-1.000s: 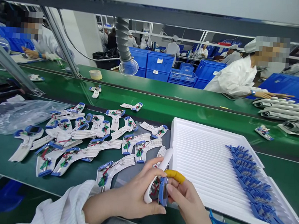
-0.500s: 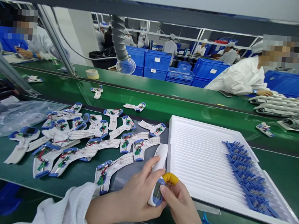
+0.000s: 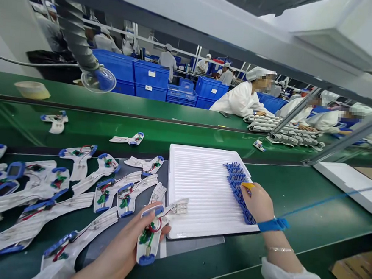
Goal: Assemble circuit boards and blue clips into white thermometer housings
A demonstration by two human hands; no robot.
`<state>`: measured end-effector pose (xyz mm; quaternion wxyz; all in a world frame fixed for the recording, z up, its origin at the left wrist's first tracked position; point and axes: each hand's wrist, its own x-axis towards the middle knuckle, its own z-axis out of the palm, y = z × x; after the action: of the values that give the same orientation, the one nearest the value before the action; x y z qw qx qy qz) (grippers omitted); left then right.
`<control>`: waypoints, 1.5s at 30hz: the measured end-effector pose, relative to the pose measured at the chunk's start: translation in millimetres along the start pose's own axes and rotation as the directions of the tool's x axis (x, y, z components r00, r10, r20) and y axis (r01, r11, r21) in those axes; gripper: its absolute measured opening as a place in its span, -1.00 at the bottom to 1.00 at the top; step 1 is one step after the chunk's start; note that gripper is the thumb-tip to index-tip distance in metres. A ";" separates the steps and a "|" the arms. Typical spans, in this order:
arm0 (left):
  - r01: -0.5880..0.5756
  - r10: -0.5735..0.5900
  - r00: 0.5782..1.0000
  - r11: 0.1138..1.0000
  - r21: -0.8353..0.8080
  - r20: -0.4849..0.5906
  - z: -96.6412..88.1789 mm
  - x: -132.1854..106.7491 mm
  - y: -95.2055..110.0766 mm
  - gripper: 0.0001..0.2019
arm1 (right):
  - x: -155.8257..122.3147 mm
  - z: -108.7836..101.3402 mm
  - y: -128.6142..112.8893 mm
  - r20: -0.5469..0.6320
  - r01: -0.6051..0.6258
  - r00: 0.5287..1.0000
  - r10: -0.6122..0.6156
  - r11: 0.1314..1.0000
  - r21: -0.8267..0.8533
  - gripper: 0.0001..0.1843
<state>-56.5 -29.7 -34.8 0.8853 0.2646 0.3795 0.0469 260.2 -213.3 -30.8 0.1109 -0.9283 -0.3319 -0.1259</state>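
Observation:
My left hand (image 3: 134, 238) is closed around an opened handheld thermometer housing (image 3: 149, 239), white with blue ends. Its inner side faces up, baring a green circuit board and red wires. My right hand (image 3: 259, 202), a yellow finger cot on one finger, reaches into the white ribbed tray (image 3: 198, 191). Its fingers are drawn together at the row of small blue plastic parts (image 3: 236, 177) along the tray's right side. The fingertips are partly hidden, so whether they pinch a part does not show.
Several similar open housings (image 3: 106, 191) lie on the green bench to the left. Two more, including one housing (image 3: 130, 139), sit on the strip behind. A blue wrist cord (image 3: 328, 200) stretches right from my right wrist. Co-workers sit beyond, near stacked white pieces (image 3: 288, 132).
Both hands were together on the housing, its display side showing. Now my left hand alone holds it, turned inside up, and my right hand has moved to the blue parts. The view has swung right.

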 end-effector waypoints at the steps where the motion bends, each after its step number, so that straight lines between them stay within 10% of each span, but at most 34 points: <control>1: 0.014 -0.015 1.000 1.000 -0.026 -0.020 2.6 2.7 0.1 -0.31 | 8.8 4.9 7.0 0.010 0.023 1.000 -0.023 0.999 -0.044 -0.60; 11: -0.015 0.005 0.998 0.985 -0.169 -0.062 8.3 12.3 0.2 -0.34 | 30.8 30.0 6.0 0.113 0.211 0.974 -0.196 0.967 -0.145 -0.72; 16: -0.027 0.032 0.999 0.988 -0.153 0.035 11.6 13.0 -2.4 -0.22 | 3.8 1.6 -43.2 0.159 0.269 0.949 -0.274 0.962 0.054 -0.70; 20: -0.062 0.070 0.993 0.995 -0.084 0.097 17.0 9.0 -6.3 -0.15 | -42.4 -39.6 -114.4 0.334 0.205 0.795 -0.507 0.741 0.639 -0.73; 24: -0.129 0.135 0.975 0.991 -0.046 0.174 18.8 3.3 -10.9 -0.13 | -64.9 -52.4 -157.6 0.421 0.088 0.700 -0.576 0.655 0.751 -0.83; 45: -0.450 0.366 0.870 0.864 0.227 0.331 0.3 -10.3 -19.9 -0.32 | -71.4 -37.2 -170.3 0.387 0.139 0.679 -0.624 0.627 0.766 -0.84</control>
<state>-65.9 -49.8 -38.0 0.8489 0.4733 0.1892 0.1400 91.1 -137.5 3.1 0.2960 -0.7046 -0.5723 0.2972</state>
